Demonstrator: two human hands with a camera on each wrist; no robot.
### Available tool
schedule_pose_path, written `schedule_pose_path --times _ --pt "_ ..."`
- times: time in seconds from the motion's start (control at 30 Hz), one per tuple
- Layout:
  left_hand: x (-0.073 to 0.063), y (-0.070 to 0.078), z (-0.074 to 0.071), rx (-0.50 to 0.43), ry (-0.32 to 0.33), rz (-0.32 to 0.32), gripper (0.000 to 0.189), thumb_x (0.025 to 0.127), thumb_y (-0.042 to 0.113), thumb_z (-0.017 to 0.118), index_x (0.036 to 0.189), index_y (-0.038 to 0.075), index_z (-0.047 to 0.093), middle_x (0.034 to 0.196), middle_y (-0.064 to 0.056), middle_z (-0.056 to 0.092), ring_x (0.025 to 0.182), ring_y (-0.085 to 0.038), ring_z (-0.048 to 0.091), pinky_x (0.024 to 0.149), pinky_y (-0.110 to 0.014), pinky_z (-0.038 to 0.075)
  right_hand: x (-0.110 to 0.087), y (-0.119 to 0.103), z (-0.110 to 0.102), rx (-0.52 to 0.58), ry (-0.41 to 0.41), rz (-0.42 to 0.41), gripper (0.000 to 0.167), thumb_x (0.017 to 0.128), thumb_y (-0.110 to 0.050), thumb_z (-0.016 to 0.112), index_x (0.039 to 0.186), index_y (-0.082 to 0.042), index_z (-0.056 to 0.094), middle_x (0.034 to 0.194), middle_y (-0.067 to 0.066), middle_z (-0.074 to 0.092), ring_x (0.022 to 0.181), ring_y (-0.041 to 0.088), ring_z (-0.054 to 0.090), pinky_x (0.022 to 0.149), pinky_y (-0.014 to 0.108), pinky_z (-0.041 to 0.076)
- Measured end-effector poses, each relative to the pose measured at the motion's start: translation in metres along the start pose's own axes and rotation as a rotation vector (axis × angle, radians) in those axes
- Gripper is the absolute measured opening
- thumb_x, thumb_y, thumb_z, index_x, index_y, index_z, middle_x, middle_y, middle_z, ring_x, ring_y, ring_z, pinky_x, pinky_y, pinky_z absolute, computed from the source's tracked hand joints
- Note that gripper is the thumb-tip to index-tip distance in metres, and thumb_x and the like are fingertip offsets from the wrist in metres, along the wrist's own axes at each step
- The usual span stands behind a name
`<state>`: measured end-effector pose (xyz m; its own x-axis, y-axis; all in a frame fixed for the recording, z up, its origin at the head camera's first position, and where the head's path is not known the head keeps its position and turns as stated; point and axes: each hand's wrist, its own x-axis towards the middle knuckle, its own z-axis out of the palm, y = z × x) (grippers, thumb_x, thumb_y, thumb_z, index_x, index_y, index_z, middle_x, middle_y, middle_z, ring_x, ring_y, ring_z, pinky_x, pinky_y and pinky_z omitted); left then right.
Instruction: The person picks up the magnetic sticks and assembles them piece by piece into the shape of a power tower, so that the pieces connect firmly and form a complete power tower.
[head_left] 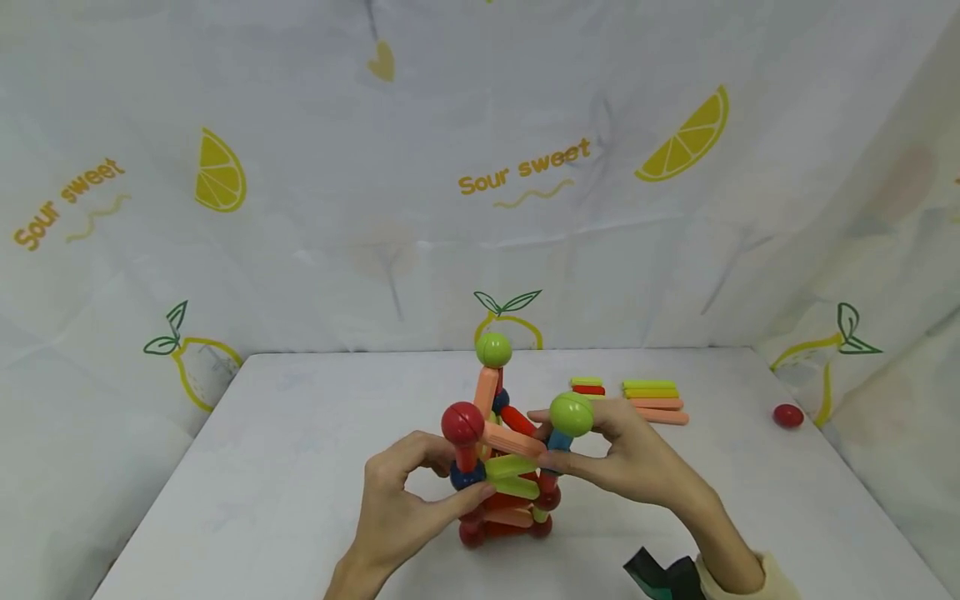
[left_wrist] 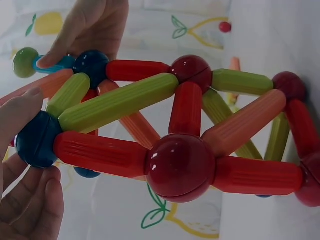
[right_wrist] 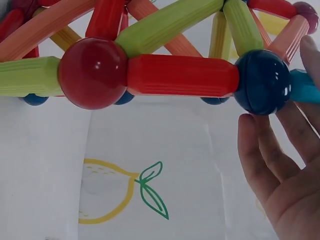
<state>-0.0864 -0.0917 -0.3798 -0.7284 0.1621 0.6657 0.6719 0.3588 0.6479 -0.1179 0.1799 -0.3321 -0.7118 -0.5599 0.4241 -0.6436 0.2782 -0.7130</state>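
Note:
A tower of magnetic rods and balls stands on the white table, with red, green, orange and blue parts. My left hand grips the tower's left side, thumb and fingers around a dark blue ball. Above that ball, a short red rod carries a red ball. On the other side my right hand pinches a light blue rod between a green ball and another dark blue ball. A second green ball tops the far corner. The tower's far side is partly hidden.
Loose green, yellow, red and orange rods lie in two groups at the back right of the table. A single red ball sits near the right edge. Behind the table hangs a lemon-print cloth.

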Motion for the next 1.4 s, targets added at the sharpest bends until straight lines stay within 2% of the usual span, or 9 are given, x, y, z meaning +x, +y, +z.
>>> schedule_pose_path --times 0.37,0.57,0.67,0.77,0.83,0.97,1.07,1.23,1.4 --pt "0.006 -0.009 -0.002 -0.134 -0.003 -0.018 0.031 0.075 0.008 0.091 0.101 0.012 0.075 0.087 -0.004 0.075 0.074 -0.008 0.070 0.069 -0.025 0.061 0.000 -0.006 0.005 0.016 0.020 0.050 0.018 0.088 -0.014 0.081 0.104 -0.017 0.074 0.090 -0.005 0.074 0.083 0.006 0.067 0.079 0.028 0.061" --pt "0.007 -0.013 0.003 -0.092 0.170 -0.098 0.030 0.074 0.002 0.089 0.101 0.008 0.076 0.091 -0.007 0.075 0.077 -0.011 0.072 0.072 -0.024 0.063 -0.005 -0.007 0.006 0.097 -0.019 0.086 0.024 0.089 -0.016 0.080 0.112 -0.017 0.073 0.101 -0.004 0.075 0.095 0.008 0.069 0.082 0.029 0.062" --pt "0.006 -0.010 0.006 -0.026 0.207 -0.126 0.028 0.079 0.001 0.085 0.105 0.006 0.077 0.097 -0.006 0.076 0.084 -0.012 0.074 0.077 -0.024 0.062 -0.009 -0.009 0.007 0.144 -0.046 0.105 0.027 0.090 -0.015 0.078 0.117 -0.016 0.073 0.106 -0.001 0.076 0.100 0.011 0.070 0.086 0.028 0.062" --pt "0.004 -0.003 0.010 0.033 0.156 -0.163 0.035 0.085 0.009 0.082 0.119 0.002 0.074 0.113 -0.006 0.073 0.098 -0.017 0.074 0.085 -0.031 0.063 -0.012 -0.013 0.009 0.180 -0.062 0.133 0.032 0.091 -0.016 0.077 0.122 -0.015 0.072 0.112 0.000 0.076 0.104 0.011 0.071 0.091 0.025 0.060" --pt "0.002 0.004 0.014 0.072 0.086 -0.224 0.056 0.084 0.022 0.082 0.135 0.006 0.065 0.130 -0.005 0.064 0.111 -0.021 0.069 0.093 -0.041 0.061 -0.014 -0.014 0.010 0.214 -0.071 0.143 0.036 0.091 -0.015 0.077 0.126 -0.013 0.071 0.118 0.003 0.075 0.107 0.010 0.071 0.094 0.024 0.059" --pt "-0.003 0.019 0.024 0.097 -0.064 -0.414 0.114 0.072 0.049 0.089 0.163 0.029 0.023 0.157 -0.004 0.028 0.141 -0.028 0.041 0.104 -0.060 0.051 -0.018 -0.016 0.014 0.305 -0.103 0.145 0.042 0.092 -0.010 0.075 0.133 -0.006 0.067 0.128 0.013 0.071 0.116 0.008 0.069 0.097 0.027 0.058" --pt "-0.004 0.025 0.031 0.085 -0.081 -0.480 0.131 0.066 0.054 0.092 0.164 0.038 0.006 0.158 -0.007 0.016 0.143 -0.027 0.030 0.105 -0.060 0.048 -0.020 -0.018 0.018 0.355 -0.125 0.149 0.043 0.094 -0.007 0.072 0.136 -0.001 0.064 0.134 0.020 0.068 0.121 0.007 0.067 0.097 0.031 0.058" --pt "-0.002 0.024 0.031 0.080 -0.028 -0.438 0.122 0.068 0.048 0.093 0.163 0.028 0.018 0.152 -0.006 0.029 0.135 -0.019 0.042 0.105 -0.057 0.050 -0.028 -0.010 0.010 0.291 -0.097 0.123 0.043 0.095 -0.004 0.070 0.137 -0.001 0.062 0.130 0.015 0.071 0.116 0.006 0.069 0.093 0.028 0.060" --pt "0.002 0.015 0.020 0.014 -0.108 -0.310 0.108 0.076 0.037 0.089 0.162 0.024 0.025 0.159 0.004 0.037 0.140 -0.018 0.047 0.105 -0.051 0.054 -0.039 0.027 -0.018 -0.070 0.179 0.150 0.032 0.089 0.001 0.074 0.121 -0.002 0.073 0.111 0.008 0.078 0.095 0.002 0.072 0.080 0.022 0.061"
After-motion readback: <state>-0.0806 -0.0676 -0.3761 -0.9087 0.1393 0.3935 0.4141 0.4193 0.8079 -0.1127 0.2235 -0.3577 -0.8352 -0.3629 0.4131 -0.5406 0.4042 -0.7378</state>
